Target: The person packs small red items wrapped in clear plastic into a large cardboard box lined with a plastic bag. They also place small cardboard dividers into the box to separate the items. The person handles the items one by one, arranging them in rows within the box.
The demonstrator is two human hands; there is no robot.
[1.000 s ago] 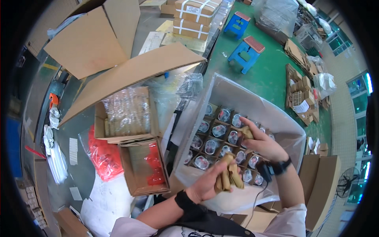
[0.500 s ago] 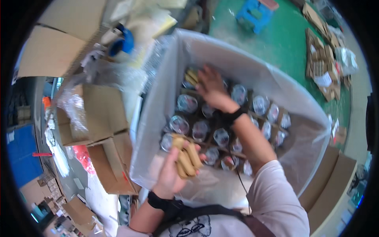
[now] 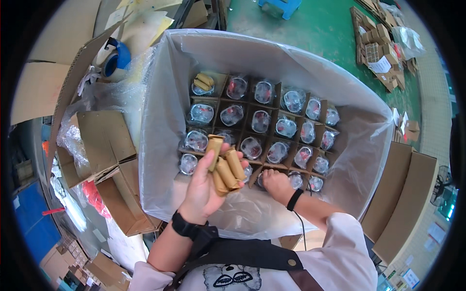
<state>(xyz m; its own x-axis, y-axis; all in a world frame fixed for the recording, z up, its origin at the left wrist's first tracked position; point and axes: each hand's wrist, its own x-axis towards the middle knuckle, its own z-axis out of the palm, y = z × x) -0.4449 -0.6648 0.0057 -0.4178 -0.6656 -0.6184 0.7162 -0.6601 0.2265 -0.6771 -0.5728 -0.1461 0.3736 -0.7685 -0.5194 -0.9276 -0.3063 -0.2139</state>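
My left hand [image 3: 203, 186] is cupped palm up around several small tan paper-wrapped rolls [image 3: 224, 172], over the near left of a large box. The box is lined with clear plastic film [image 3: 167, 116] and split by brown cardboard dividers [image 3: 246, 109]. Round clear-wrapped items [image 3: 232, 115], some showing red inside, stand in the cells. Tan rolls [image 3: 204, 81] lie on the item in the far left cell. My right hand [image 3: 276, 186] reaches into the nearest row, fingers curled down beside a divider; whatever they grip is hidden.
Open cardboard cartons [image 3: 109, 140] and bubble wrap [image 3: 116, 99] lie left of the box. A blue tape roll [image 3: 117, 57] sits at the far left. A blue stool [image 3: 284, 7] stands beyond, and a pallet of small cartons [image 3: 381, 51] is at the far right.
My right hand has moved from the far left cell to the nearest row, uncovering tan rolls there. My left hand still holds its rolls. The head view has shifted.
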